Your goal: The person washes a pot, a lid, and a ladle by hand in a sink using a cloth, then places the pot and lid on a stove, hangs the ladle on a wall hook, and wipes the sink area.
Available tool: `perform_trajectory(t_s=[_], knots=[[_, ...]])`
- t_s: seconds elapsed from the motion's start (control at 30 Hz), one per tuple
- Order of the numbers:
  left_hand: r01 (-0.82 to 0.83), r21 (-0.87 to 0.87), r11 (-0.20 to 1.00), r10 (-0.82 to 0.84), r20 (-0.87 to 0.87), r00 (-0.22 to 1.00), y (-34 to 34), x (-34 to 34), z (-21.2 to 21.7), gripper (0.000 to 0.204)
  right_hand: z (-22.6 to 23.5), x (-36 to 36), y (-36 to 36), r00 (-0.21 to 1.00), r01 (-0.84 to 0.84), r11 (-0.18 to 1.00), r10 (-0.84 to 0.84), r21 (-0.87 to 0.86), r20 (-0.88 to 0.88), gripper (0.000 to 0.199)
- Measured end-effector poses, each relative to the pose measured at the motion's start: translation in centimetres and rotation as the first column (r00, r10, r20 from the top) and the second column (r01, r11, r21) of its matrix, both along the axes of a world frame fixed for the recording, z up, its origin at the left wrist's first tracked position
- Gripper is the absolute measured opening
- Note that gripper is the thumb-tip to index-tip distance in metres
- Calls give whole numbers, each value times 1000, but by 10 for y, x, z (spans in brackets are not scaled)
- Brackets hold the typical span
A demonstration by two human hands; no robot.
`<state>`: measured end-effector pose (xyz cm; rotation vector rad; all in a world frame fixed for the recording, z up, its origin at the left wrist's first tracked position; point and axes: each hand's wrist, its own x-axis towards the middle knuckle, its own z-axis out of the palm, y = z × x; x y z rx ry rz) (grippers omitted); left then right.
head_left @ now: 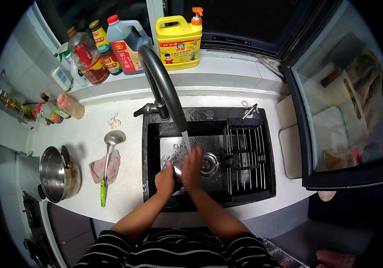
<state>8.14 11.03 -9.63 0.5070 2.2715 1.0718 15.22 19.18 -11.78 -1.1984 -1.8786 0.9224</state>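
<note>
Over the black sink [269,152], both my hands are close together beneath the running tap [167,89]. My left hand [165,179] is closed, thumb up, on a small shiny metal item [177,171] whose kind is mostly hidden between the hands. Beside it, my right hand [192,169] has its fingers stretched out, slightly blurred, in the stream of water [186,140]. Water drops and splashes cover the basin floor around them, near the round drain [209,164].
A black rack with metal bars [245,161] fills the sink's right side. On the left counter are a ladle with a green handle [103,190], a pinkish cloth [113,165] and a steel pot [59,174]. Bottles and a yellow pump jug [180,42] line the sill. An open window [334,111] juts in right.
</note>
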Motion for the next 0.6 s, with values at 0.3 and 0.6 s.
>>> perform_trajectory(t_s=[0.3, 0.6], knots=[[-158, 362, 919, 25, 345, 938, -27, 5, 5, 48, -47, 30, 84, 811, -255, 71, -528, -964, -253, 38], [-529, 235, 815, 154, 793, 589, 32, -2, 54, 49, -73, 51, 52, 703, -267, 380, -551, -886, -449, 49]])
